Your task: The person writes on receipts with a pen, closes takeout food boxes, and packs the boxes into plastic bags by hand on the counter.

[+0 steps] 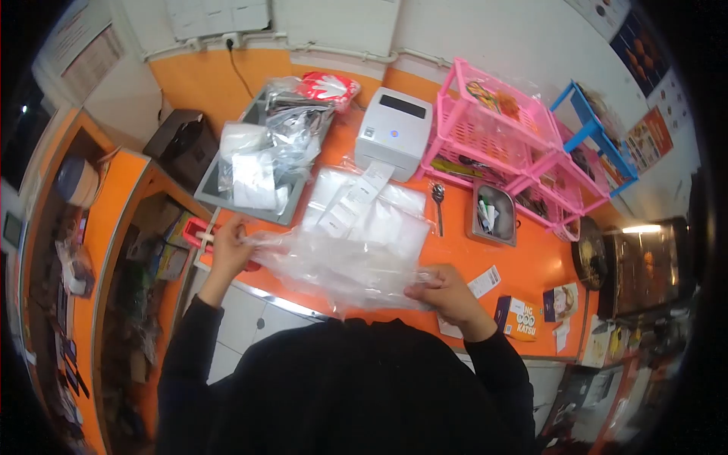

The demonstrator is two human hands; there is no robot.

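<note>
A clear plastic bag [334, 265] is stretched between my two hands above the front of the orange table. My left hand [231, 246] grips its left end, close to a red object [199, 233] at the table edge. Pinched in my right hand [447, 292] is the bag's right end. Behind it lies a stack of white plastic bags [402, 227]. A printed paper strip [360, 197] runs from the white label printer [394, 133] down over that stack.
On the left stands a grey tray [208, 193] with plastic packs. Pink baskets [485, 125] fill the back right. A spoon [438, 205], a metal container [478, 227] of markers, and a printed box [519, 317] lie to the right. An orange shelf [114, 220] stands far left.
</note>
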